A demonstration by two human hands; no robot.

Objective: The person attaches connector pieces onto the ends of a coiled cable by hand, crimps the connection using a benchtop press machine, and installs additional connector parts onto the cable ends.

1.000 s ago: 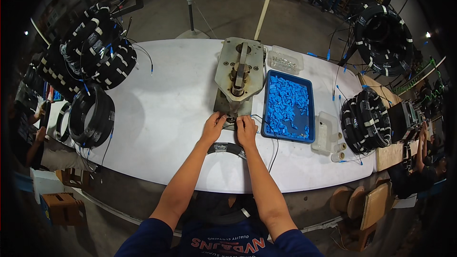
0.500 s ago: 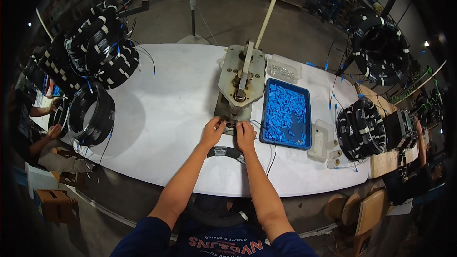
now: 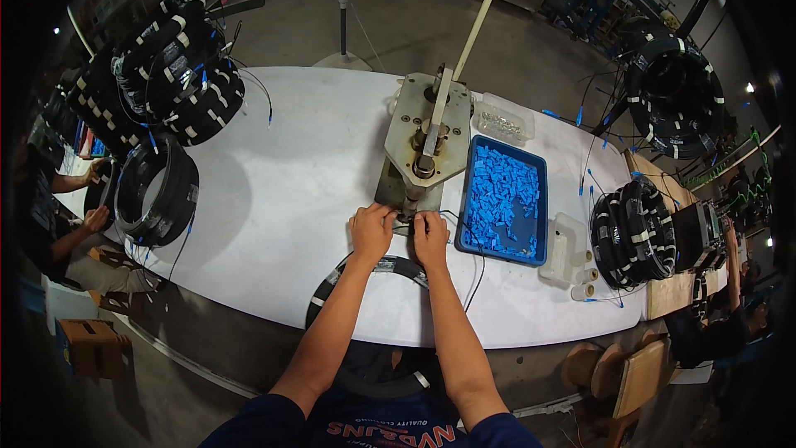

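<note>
Both of my hands work at the front of a metal bench press [image 3: 426, 129], just under its ram. My left hand [image 3: 371, 232] is closed, fingertips pinched together at the left of the ram's foot. On the other side my right hand [image 3: 430, 241] is closed too, close to the left one. What the fingertips hold is too small and hidden to make out. A thin black cable [image 3: 481, 261] loops out beside my right hand and down the table. Below my wrists, a black cable coil [image 3: 329, 280] with pale tape bands lies partly under my forearms.
Right of the press sits a blue tray [image 3: 543, 207] of small blue plastic pieces [image 3: 497, 191]. Clear plastic bins [image 3: 503, 121] stand behind and beside it. Stacked cable coils [image 3: 170, 75] fill the left; more coils [image 3: 634, 232] lie right. Other people work at both sides.
My view has shifted slightly. More of the cable coil shows at the left of my left forearm. Both hands stay at the press's foot, fingers closed.
</note>
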